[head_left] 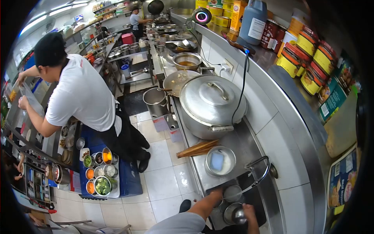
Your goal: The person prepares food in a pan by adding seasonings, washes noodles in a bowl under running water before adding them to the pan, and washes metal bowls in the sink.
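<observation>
In the sink at the bottom right, my right hand (249,211) grips the rim of a shiny metal bowl (235,213). My left hand (216,194) is at the sink's left side, beside a round strainer or bowl (232,193); its fingers are hard to make out. A stream of water runs from the curved faucet (266,169) towards that round vessel. Just behind the sink stands a metal pot (220,160) with a blue sponge (217,160) and whitish liquid inside.
A large lidded pot (212,105) and a bundle of wooden sticks (198,148) lie beyond the sink. At left a co-worker (83,91) stands by a blue chest (130,175) bearing bowls of vegetables. Cans (288,59) line the upper right shelf. Another person (135,22) works far back.
</observation>
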Tool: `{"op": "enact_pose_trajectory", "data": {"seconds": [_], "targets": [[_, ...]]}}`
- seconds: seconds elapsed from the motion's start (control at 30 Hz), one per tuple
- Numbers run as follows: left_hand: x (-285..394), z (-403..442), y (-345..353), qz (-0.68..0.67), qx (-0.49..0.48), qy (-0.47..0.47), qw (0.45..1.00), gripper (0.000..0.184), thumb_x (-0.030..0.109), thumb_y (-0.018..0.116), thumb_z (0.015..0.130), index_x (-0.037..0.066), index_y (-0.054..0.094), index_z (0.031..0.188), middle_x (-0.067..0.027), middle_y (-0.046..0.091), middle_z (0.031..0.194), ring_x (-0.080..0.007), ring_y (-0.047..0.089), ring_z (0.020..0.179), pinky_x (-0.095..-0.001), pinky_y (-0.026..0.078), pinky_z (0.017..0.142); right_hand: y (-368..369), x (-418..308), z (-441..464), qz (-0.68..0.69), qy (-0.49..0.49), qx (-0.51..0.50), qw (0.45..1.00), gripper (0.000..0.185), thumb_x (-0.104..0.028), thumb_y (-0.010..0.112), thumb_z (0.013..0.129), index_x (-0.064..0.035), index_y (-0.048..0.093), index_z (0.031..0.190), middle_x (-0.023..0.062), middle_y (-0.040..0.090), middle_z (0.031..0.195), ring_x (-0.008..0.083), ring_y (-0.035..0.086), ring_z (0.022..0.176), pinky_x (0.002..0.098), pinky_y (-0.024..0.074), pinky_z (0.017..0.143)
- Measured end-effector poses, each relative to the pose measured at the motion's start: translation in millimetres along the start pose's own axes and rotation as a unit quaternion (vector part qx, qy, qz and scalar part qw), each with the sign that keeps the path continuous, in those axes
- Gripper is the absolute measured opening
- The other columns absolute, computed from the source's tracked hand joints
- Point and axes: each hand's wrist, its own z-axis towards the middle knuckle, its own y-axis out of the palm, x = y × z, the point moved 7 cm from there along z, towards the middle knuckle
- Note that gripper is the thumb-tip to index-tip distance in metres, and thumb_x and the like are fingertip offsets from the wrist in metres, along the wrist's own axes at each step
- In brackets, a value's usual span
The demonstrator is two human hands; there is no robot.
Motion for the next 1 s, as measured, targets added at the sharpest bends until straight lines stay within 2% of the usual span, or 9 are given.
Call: {"op": "enact_pose_trajectory", "data": {"seconds": [0.13,0.27,0.47,0.6,0.63,0.67,0.77,0.83,1.0], "targets": [[2,-9,2,0.095,-0.012,0.081,0.992,0.039,0.026,0.063,0.085,0.004,0.064,0.117,-0.0234,0.065,0.117,-0.0354,0.066,0.104,-0.0468,0.054,0.085,13,27,-25,-0.019,-0.086,0.103,0.991,0.022,-0.021,0.064,0.089,0.0002,0.062,0.095,0.0075,0.063,0.081,0.0144,0.055,0.070,0.0335,0.0471,0.067],[19,-6,2,0.171,-0.023,0.114,0.978,0.031,0.022,0.060,0.086,0.006,0.068,0.110,-0.0189,0.068,0.106,-0.0324,0.069,0.097,-0.0457,0.056,0.079,6,-5,-56,0.115,0.025,-0.071,0.991,0.029,-0.008,0.055,0.091,-0.0058,0.062,0.120,0.0115,0.068,0.097,0.0179,0.063,0.091,0.0300,0.0493,0.082],[108,-55,-54,0.148,0.170,0.176,0.958,0.022,0.021,0.059,0.083,0.009,0.070,0.098,-0.0140,0.072,0.092,-0.0294,0.072,0.086,-0.0448,0.058,0.069,-34,28,-38,0.160,-0.022,0.080,0.984,0.024,-0.002,0.050,0.093,-0.0032,0.069,0.107,0.0091,0.068,0.103,0.0187,0.063,0.097,0.0310,0.0489,0.087],[74,-52,-82,-0.165,0.211,0.061,0.962,0.034,0.019,0.065,0.070,0.001,0.065,0.099,-0.0281,0.067,0.103,-0.0404,0.067,0.099,-0.0513,0.053,0.084,-82,-33,-65,0.100,-0.063,0.159,0.980,0.069,0.011,0.040,0.076,-0.0038,0.042,0.143,0.0172,0.044,0.147,0.0279,0.036,0.140,0.0358,0.0255,0.116],[39,2,-31,-0.129,0.242,0.110,0.955,0.025,0.011,0.061,0.071,0.001,0.064,0.093,-0.0253,0.068,0.093,-0.0361,0.070,0.086,-0.0493,0.056,0.070,-91,-40,-66,0.099,-0.086,0.159,0.979,0.076,0.013,0.041,0.075,-0.0057,0.035,0.149,0.0179,0.039,0.150,0.0297,0.031,0.143,0.0350,0.0216,0.117],[37,-46,-53,-0.477,0.082,-0.045,0.874,0.011,0.004,0.057,0.070,0.004,0.058,0.081,-0.0184,0.065,0.080,-0.0290,0.067,0.066,-0.0441,0.053,0.051,-98,-26,-60,0.010,-0.127,0.218,0.968,0.076,0.009,0.049,0.078,-0.0090,0.032,0.150,0.0195,0.044,0.147,0.0322,0.044,0.135,0.0361,0.0333,0.111],[23,-67,-38,-0.670,0.103,-0.030,0.735,0.020,-0.002,0.055,0.075,0.013,0.043,0.078,0.0004,0.043,0.063,-0.0156,0.046,0.049,-0.0323,0.039,0.039,-115,-74,-74,0.099,-0.152,0.228,0.957,0.084,0.013,0.046,0.075,-0.0156,0.029,0.152,0.0178,0.056,0.119,0.0254,0.061,0.100,0.0319,0.0468,0.085],[25,-83,-47,-0.669,0.096,-0.015,0.737,0.020,-0.002,0.055,0.077,0.014,0.043,0.079,0.0017,0.044,0.065,-0.0144,0.047,0.052,-0.0313,0.038,0.041,-117,-88,-69,0.039,-0.176,0.246,0.952,0.083,0.012,0.046,0.074,-0.0196,0.034,0.150,0.0148,0.062,0.087,0.0261,0.061,0.074,0.0346,0.0479,0.070],[20,-88,-59,-0.447,0.266,0.116,0.846,0.015,0.001,0.057,0.076,0.011,0.047,0.079,-0.0030,0.050,0.061,-0.0210,0.052,0.050,-0.0355,0.042,0.045,-53,-191,-25,-0.138,-0.204,-0.016,0.969,0.070,-0.009,0.056,0.080,-0.0143,0.036,0.147,0.0192,0.065,0.081,0.0388,0.064,0.078,0.0470,0.0496,0.072]]}}
